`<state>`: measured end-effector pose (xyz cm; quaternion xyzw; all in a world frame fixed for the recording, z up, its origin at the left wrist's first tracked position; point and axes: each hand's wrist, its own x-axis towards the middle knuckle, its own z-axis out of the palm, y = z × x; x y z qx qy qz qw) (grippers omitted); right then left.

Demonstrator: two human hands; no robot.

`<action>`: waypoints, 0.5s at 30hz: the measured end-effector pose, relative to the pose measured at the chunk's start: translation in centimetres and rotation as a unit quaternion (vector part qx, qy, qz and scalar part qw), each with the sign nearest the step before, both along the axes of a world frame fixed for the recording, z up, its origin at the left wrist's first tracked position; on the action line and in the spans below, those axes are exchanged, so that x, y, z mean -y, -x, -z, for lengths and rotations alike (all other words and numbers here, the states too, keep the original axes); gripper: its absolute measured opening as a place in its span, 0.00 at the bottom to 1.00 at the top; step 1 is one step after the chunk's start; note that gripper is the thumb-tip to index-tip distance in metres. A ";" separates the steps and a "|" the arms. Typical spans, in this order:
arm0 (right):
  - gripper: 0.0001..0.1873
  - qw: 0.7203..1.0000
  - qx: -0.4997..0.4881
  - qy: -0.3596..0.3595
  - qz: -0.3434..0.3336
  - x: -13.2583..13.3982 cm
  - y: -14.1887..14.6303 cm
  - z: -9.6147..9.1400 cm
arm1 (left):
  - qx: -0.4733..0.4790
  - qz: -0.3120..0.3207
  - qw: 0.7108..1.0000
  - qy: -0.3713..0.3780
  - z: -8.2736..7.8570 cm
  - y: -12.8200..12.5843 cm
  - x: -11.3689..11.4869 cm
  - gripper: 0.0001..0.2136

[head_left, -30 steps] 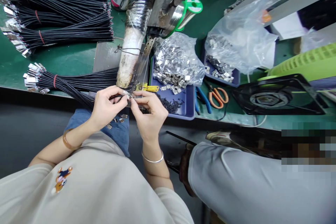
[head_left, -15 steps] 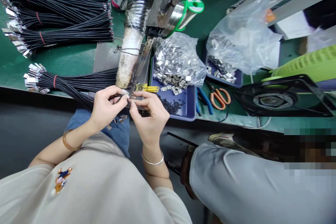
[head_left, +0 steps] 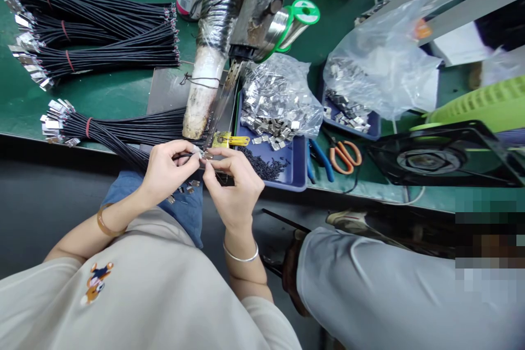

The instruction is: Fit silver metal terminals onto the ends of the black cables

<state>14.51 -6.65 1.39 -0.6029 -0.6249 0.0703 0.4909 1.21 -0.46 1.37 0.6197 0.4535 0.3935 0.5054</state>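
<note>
Below the soldering set-up, my left hand (head_left: 170, 167) pinches the end of a thin black cable, mostly hidden by the fingers; something white covers a fingertip. My right hand (head_left: 235, 180) is closed, thumb and forefinger on a small metal connector (head_left: 208, 156) right at the left fingertips. Just above the hands are the stained tip of a wrapped hose (head_left: 194, 123) and a narrow metal piece hanging from a clamp. A banded bundle of black cables (head_left: 135, 127) lies left of them, some ends hanging over the table edge.
A blue tray (head_left: 298, 167) holds bagged metal connectors and small black pieces. Blue-handled pliers (head_left: 321, 159), orange-handled scissors (head_left: 344, 157) and a black fan (head_left: 447, 158) lie to the right. Solder reels (head_left: 283, 27) stand behind. More cable bundles (head_left: 106, 57) lie left. A co-worker's grey-clad leg (head_left: 369, 284) is beside me.
My fingertips have come slightly down from the hose tip, and the metal connector between them shows more clearly. Both hands keep their pinch. The whole view has shifted a little.
</note>
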 end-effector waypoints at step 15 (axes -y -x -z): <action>0.05 0.990 -0.122 0.070 -0.022 0.8 -0.2 1.1 | -0.031 0.212 0.967 -0.134 -1.2 3.1 -0.4 0.07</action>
